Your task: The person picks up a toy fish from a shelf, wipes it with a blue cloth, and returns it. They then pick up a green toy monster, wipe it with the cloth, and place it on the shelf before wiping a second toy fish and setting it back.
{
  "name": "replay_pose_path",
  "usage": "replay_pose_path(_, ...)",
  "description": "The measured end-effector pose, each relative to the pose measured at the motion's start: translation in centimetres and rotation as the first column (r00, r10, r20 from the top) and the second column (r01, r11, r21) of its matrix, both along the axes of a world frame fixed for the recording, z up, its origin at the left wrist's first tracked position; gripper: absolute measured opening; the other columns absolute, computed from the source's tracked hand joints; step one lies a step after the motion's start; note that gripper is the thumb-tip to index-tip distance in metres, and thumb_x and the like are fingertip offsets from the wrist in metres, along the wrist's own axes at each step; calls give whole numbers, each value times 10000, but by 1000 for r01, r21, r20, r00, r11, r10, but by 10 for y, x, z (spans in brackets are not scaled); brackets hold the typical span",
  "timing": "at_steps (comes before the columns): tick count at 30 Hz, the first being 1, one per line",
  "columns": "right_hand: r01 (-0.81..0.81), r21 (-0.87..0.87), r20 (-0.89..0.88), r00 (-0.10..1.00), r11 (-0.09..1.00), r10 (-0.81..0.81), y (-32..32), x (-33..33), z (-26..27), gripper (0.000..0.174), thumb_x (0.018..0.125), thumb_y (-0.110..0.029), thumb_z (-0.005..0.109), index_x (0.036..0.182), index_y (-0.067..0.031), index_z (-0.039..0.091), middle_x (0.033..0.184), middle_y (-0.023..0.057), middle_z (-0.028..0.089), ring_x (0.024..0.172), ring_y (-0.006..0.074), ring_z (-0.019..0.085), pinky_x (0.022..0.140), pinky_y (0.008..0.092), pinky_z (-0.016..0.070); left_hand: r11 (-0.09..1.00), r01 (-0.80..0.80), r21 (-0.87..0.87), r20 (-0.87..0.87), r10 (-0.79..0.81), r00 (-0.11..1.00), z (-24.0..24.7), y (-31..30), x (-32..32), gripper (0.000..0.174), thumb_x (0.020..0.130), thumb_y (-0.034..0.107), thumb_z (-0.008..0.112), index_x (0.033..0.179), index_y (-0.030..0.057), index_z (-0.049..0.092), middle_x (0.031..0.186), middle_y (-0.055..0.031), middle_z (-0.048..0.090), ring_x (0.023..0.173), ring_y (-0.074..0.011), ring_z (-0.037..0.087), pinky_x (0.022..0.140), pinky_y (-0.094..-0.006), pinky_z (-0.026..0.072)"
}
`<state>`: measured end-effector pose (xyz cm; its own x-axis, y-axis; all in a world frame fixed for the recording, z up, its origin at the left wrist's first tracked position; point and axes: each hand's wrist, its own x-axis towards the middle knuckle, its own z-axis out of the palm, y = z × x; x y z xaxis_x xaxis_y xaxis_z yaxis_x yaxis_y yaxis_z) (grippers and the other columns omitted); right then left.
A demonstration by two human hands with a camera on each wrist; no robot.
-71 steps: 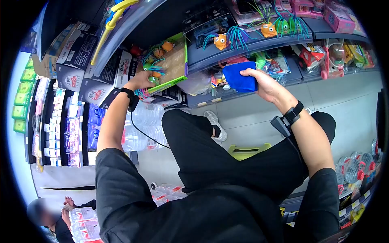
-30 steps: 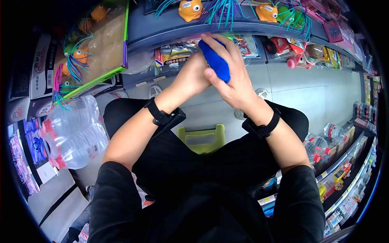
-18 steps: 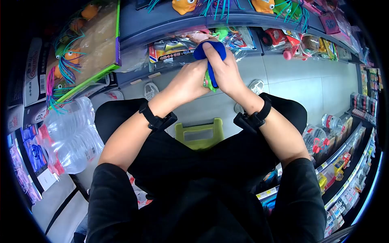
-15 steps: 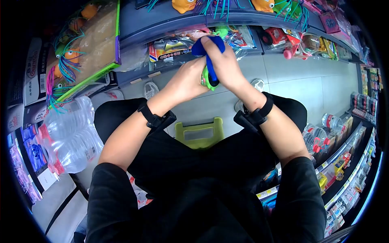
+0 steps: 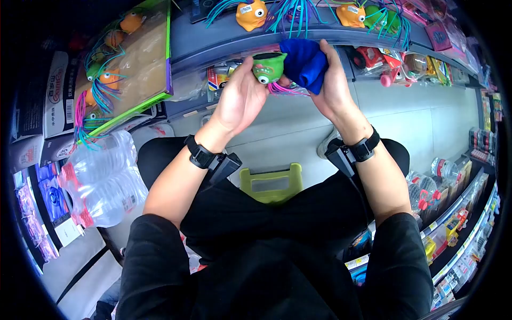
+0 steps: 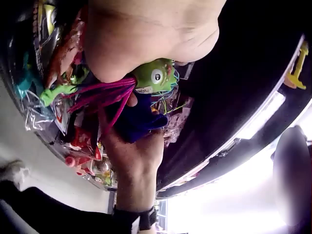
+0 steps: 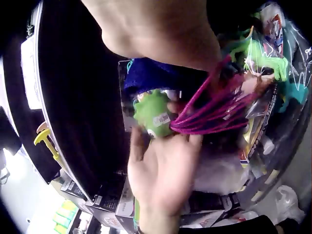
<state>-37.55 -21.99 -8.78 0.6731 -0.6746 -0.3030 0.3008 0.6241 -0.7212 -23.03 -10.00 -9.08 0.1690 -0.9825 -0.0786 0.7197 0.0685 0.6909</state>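
A green rubber fish toy (image 5: 268, 69) with bulging white eyes and pink-purple strands is held in my left hand (image 5: 241, 104), the palm facing up and thumb along its side. My right hand (image 5: 337, 88) grips a bunched blue cloth (image 5: 305, 64) right beside the toy. In the left wrist view, the pink strands (image 6: 109, 92) hang across the cloth and near the right hand's fingers. The right wrist view shows a small white sticker (image 7: 161, 120) on the toy's green body, with the cloth close against it.
Orange and green fish toys (image 5: 252, 15) line the shelf (image 5: 224, 45) above the hands. A green-edged carton (image 5: 144, 58) with similar toys stands at left, above bottled water packs (image 5: 104, 178). Packaged toys hang on the lower shelf. A yellow-green stool (image 5: 272, 184) stands between the legs.
The left hand brought the toy from the carton to the cloth. Both hands were pressed together around the toy with the cloth; now they are apart, and the toy's face shows.
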Motion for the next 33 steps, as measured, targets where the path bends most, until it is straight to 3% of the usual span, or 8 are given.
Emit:
replay_pose_path(7, 130, -393, -173, 962, 910, -212, 27, 4, -2, 573, 1097, -497, 315, 1324, -61, 609, 1116, 53, 717, 913, 91, 653, 722, 235, 476, 981, -167, 95, 89, 158, 983, -13, -6, -15, 438, 1081, 303, 457, 1438, 51, 435, 1394, -100, 570, 1282, -207, 537, 1131, -425, 381)
replay_pose_path(11, 35, -644, -223, 947, 764, -231, 63, 10, -35, 652, 1070, -498, 457, 1495, -5, 409, 1378, 154, 556, 1285, 274, 518, 1110, 350, 371, 969, -145, 201, 116, 124, 986, -40, 2, -30, 418, 1051, 310, 549, 1378, 133, 359, 1367, -64, 503, 1303, -165, 474, 1093, -378, 360)
replay_pose_path(15, 120, -521, -165, 957, 845, -237, 65, 9, -45, 612, 1068, -474, 480, 1468, -17, 405, 1384, 188, 531, 1288, 292, 503, 1108, 372, 368, 946, -113, 304, 80, 93, 992, -35, 8, -42, 428, 1065, 361, 510, 1397, 152, 340, 1357, -58, 487, 1280, -152, 476, 1089, -348, 360)
replay_pose_path(20, 244, -370, -132, 942, 897, -310, 63, 9, -30, 482, 1082, -422, 437, 1175, -10, 671, 1060, 87, 696, 933, 173, 641, 872, 297, 492, 973, -38, 228, 97, 16, 995, -43, 11, -43, 492, 1070, 348, 410, 1460, 48, 423, 1442, -81, 530, 1325, -194, 492, 1165, -407, 317)
replay_pose_path(23, 169, -86, -269, 945, 982, -186, 56, 3, 1, 498, 1086, -419, 389, 1213, -29, 672, 1076, 87, 700, 950, 176, 650, 874, 303, 508, 977, -1, 213, 82, -17, 996, -31, 13, -47, 495, 1050, 340, 413, 1448, 48, 446, 1436, -78, 541, 1322, -200, 495, 1169, -419, 305)
replay_pose_path(28, -22, 129, -35, 999, 991, 26, 38, -1, -22, 540, 1087, -444, 337, 1269, -35, 639, 1072, 83, 702, 948, 175, 663, 868, 316, 530, 963, 156, 221, -29, -154, 988, -30, 14, -35, 461, 1036, 343, 410, 1396, 71, 507, 1386, -72, 580, 1302, -199, 504, 1162, -414, 299)
replay_pose_path(31, 1, 175, -89, 996, 985, 14, 37, 5, -34, 540, 1090, -449, 327, 1209, -29, 644, 1054, 81, 697, 963, 182, 665, 870, 316, 533, 940, 158, 304, 1, -167, 986, -42, 10, -34, 471, 1033, 378, 407, 1383, 84, 518, 1367, -67, 590, 1299, -204, 502, 1151, -414, 312)
replay_pose_path(33, 43, 84, -196, 980, 996, -26, 39, 8, -43, 565, 1062, -521, 381, 1121, -33, 658, 993, 71, 667, 899, 162, 629, 819, 290, 507, 866, -13, 500, 305, -161, 939, -55, 7, -36, 552, 1055, 451, 350, 1380, 34, 508, 1373, -113, 572, 1289, -220, 494, 1150, -391, 309)
